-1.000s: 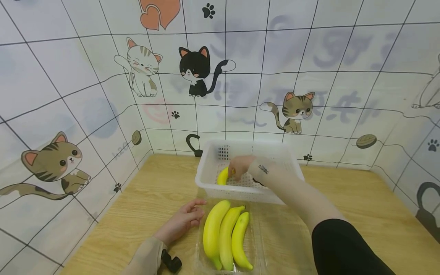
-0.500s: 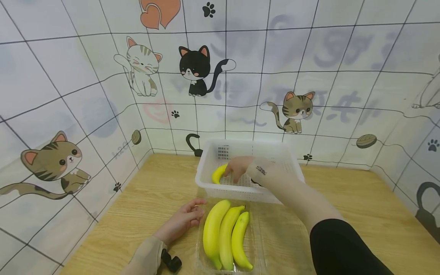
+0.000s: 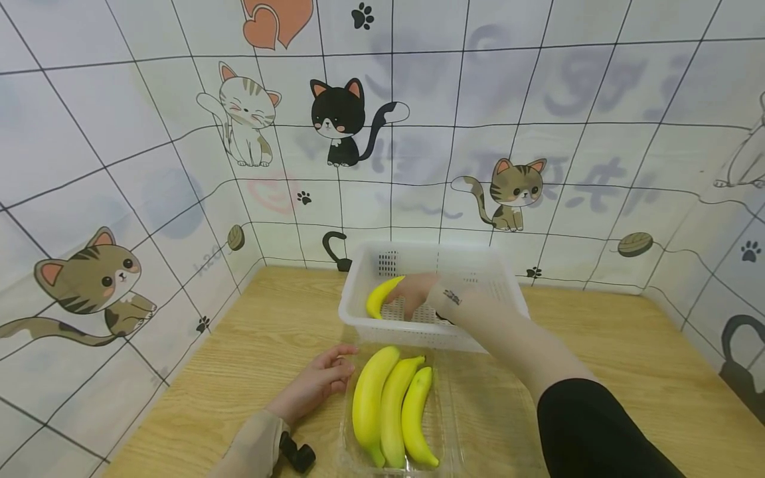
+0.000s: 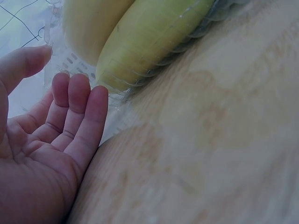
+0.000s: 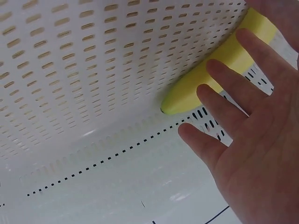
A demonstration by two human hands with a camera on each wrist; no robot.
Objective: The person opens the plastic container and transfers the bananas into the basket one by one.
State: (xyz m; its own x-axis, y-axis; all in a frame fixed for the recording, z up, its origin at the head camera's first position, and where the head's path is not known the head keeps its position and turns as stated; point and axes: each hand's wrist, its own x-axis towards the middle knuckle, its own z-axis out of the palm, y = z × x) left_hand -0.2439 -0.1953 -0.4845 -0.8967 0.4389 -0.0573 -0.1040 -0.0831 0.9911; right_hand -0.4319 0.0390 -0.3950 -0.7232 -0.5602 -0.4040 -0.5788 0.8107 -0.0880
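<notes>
Two loose grips: right hand (image 3: pixel 415 292) splayed at banana (image 3: pixel 378 299) inside basket (image 3: pixel 418 337), left hand (image 3: pixel 318 383) relaxed beside tray (image 3: pixel 437 425).

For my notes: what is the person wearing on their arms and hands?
The left hand and right hand are ungloved, with no rings visible. A beige cuff covers each wrist; the right one has dark print, too small to read. A black device sits at the left wrist, and a black sleeve shows farther up the right arm.
</notes>
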